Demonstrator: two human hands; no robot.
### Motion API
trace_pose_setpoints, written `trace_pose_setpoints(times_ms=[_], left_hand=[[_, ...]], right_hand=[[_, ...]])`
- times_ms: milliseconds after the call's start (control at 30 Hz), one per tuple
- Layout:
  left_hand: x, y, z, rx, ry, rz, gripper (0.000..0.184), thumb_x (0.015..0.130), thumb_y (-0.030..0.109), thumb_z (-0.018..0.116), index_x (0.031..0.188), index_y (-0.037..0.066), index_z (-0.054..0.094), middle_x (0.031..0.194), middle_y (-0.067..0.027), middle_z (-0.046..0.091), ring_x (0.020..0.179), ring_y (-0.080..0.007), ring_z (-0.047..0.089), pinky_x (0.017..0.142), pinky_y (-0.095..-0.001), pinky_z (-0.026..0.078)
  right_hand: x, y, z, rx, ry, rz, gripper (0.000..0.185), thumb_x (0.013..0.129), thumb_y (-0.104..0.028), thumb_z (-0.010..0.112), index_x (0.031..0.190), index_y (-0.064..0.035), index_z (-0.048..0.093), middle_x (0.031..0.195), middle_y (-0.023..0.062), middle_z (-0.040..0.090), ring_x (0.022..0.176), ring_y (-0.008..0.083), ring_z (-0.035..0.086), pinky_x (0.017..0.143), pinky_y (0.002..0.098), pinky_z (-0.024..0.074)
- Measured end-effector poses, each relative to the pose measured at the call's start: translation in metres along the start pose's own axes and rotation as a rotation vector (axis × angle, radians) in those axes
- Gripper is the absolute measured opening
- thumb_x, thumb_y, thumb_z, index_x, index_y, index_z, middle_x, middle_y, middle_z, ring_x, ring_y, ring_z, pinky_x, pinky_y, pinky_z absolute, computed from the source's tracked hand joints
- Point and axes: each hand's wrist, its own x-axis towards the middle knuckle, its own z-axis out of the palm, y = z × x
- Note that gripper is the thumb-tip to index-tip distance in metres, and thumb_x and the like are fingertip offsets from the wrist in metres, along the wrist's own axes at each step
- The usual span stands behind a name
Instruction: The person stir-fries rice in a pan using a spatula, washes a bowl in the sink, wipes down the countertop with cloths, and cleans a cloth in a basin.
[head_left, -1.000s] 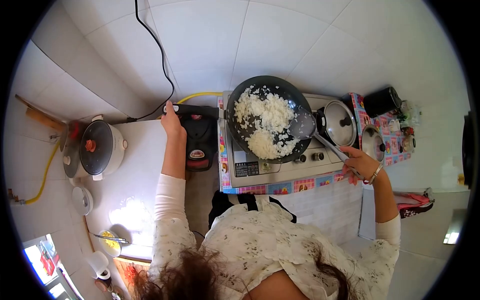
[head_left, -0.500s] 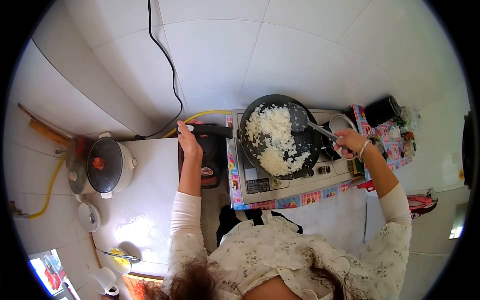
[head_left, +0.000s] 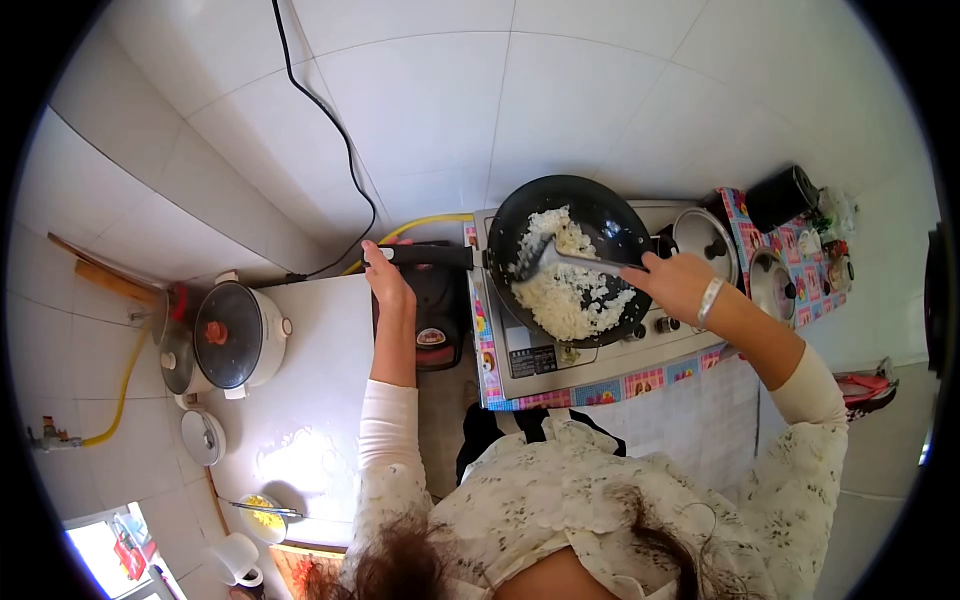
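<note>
My left hand [head_left: 388, 282] is closed round the black handle [head_left: 432, 257] of a dark wok [head_left: 612, 225], which sits on the gas stove [head_left: 585, 364]. White cooked rice [head_left: 568, 305] lies in the wok, mostly on its left and lower side, with scattered grains on the right. In my right hand [head_left: 678, 288] is the grey spatula [head_left: 590, 264]. Its blade, somewhat blurred, is in the rice at the wok's left side. My right hand is over the wok's right rim, with a light bracelet on the wrist.
Right of the wok are a pan lid [head_left: 703, 238], a second lid [head_left: 768, 282] and a black canister [head_left: 780, 198]. On the left counter [head_left: 320, 380] stand a white electric pot [head_left: 272, 338] and a bowl [head_left: 262, 536] of yellow food with chopsticks across it. A yellow hose [head_left: 428, 220] runs behind.
My right hand has moved the spatula leftward and down, from the wok's upper right into the rice. The rice is heaped lower, baring the upper right. My left hand keeps the handle.
</note>
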Motion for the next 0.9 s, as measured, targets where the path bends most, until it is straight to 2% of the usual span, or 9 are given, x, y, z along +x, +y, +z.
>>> trace_pose_setpoints(times_ms=[67, 100, 200, 267, 300, 400, 500, 633, 900], left_hand=[[0.004, -0.003, -0.002, -0.002, 0.007, -0.017, 0.056, 0.092, 0.052, 0.034, 0.103, 0.0, 0.053, 0.088, -0.0134, 0.063, 0.079, -0.0204, 0.059, 0.07, -0.0314, 0.046], [0.007, -0.005, -0.002, 0.012, 0.01, -0.015, 0.056, 0.091, 0.052, 0.034, 0.103, 0.001, 0.053, 0.089, -0.0122, 0.064, 0.078, -0.0199, 0.059, 0.069, -0.0316, 0.046], [0.016, -0.015, -0.011, 0.053, 0.023, -0.016, 0.055, 0.09, 0.054, 0.033, 0.103, 0.006, 0.054, 0.089, -0.0088, 0.064, 0.077, -0.0186, 0.059, 0.067, -0.0324, 0.045], [0.023, -0.021, -0.015, 0.08, 0.029, -0.011, 0.054, 0.09, 0.055, 0.033, 0.103, 0.007, 0.054, 0.09, -0.0071, 0.064, 0.076, -0.018, 0.059, 0.065, -0.0333, 0.045], [0.014, -0.012, -0.005, 0.016, 0.073, 0.008, 0.056, 0.092, 0.048, 0.035, 0.098, -0.005, 0.053, 0.084, -0.0171, 0.063, 0.076, -0.0236, 0.058, 0.073, -0.0339, 0.047], [0.018, -0.014, -0.005, -0.008, 0.092, -0.017, 0.056, 0.092, 0.049, 0.035, 0.098, -0.004, 0.054, 0.084, -0.0166, 0.063, 0.076, -0.0226, 0.059, 0.071, -0.0331, 0.047], [0.016, -0.013, -0.004, 0.021, 0.097, -0.006, 0.055, 0.093, 0.048, 0.035, 0.099, -0.003, 0.054, 0.084, -0.0155, 0.063, 0.076, -0.022, 0.059, 0.069, -0.0322, 0.047], [0.011, -0.01, 0.0, -0.01, 0.117, 0.0, 0.054, 0.092, 0.048, 0.036, 0.098, -0.002, 0.055, 0.084, -0.0132, 0.063, 0.076, -0.0208, 0.06, 0.066, -0.0301, 0.047], [0.012, -0.011, -0.002, -0.007, 0.121, -0.013, 0.051, 0.092, 0.049, 0.038, 0.097, 0.001, 0.055, 0.083, -0.0116, 0.064, 0.073, -0.0184, 0.061, 0.057, -0.0271, 0.045]], right_hand=[[-0.021, 0.003, 0.002, -0.039, -0.059, -0.007, 0.046, 0.074, -0.004, 0.055, 0.118, -0.0154, 0.051, 0.085, 0.0126, 0.055, 0.065, 0.0299, 0.06, 0.058, 0.038, 0.0493], [-0.032, 0.009, 0.007, -0.045, 0.01, -0.005, 0.045, 0.074, -0.006, 0.054, 0.117, -0.0181, 0.054, 0.084, 0.0108, 0.055, 0.063, 0.0277, 0.06, 0.057, 0.0364, 0.0489], [-0.066, 0.025, -0.012, -0.043, 0.064, 0.131, 0.041, 0.074, -0.006, 0.055, 0.112, -0.0179, 0.059, 0.08, 0.0104, 0.056, 0.062, 0.0275, 0.059, 0.058, 0.0374, 0.0484], [-0.089, 0.023, -0.034, -0.023, 0.024, 0.223, 0.04, 0.072, -0.003, 0.054, 0.108, -0.0185, 0.062, 0.077, 0.0105, 0.058, 0.067, 0.0279, 0.061, 0.062, 0.0374, 0.0488], [-0.097, 0.02, -0.04, -0.01, 0.006, 0.27, 0.04, 0.071, -0.002, 0.054, 0.106, -0.0189, 0.064, 0.076, 0.0105, 0.059, 0.069, 0.0281, 0.061, 0.064, 0.0374, 0.049], [-0.108, 0.017, -0.042, 0.037, -0.157, 0.292, 0.041, 0.07, -0.003, 0.055, 0.107, -0.0184, 0.064, 0.077, 0.012, 0.062, 0.071, 0.0286, 0.062, 0.066, 0.0375, 0.0495], [-0.097, 0.008, -0.024, 0.093, -0.149, 0.255, 0.039, 0.07, -0.004, 0.055, 0.106, -0.017, 0.064, 0.079, 0.0133, 0.064, 0.074, 0.0296, 0.062, 0.067, 0.039, 0.0502], [-0.064, 0.004, 0.0, 0.132, -0.021, 0.346, 0.033, 0.072, -0.005, 0.055, 0.103, -0.0114, 0.062, 0.078, 0.015, 0.064, 0.075, 0.0327, 0.062, 0.069, 0.0418, 0.0504], [-0.038, 0.017, 0.029, 0.276, 0.249, 0.416, 0.035, 0.07, -0.002, 0.057, 0.105, -0.006, 0.057, 0.076, 0.0182, 0.062, 0.074, 0.0347, 0.062, 0.068, 0.0439, 0.0502]])
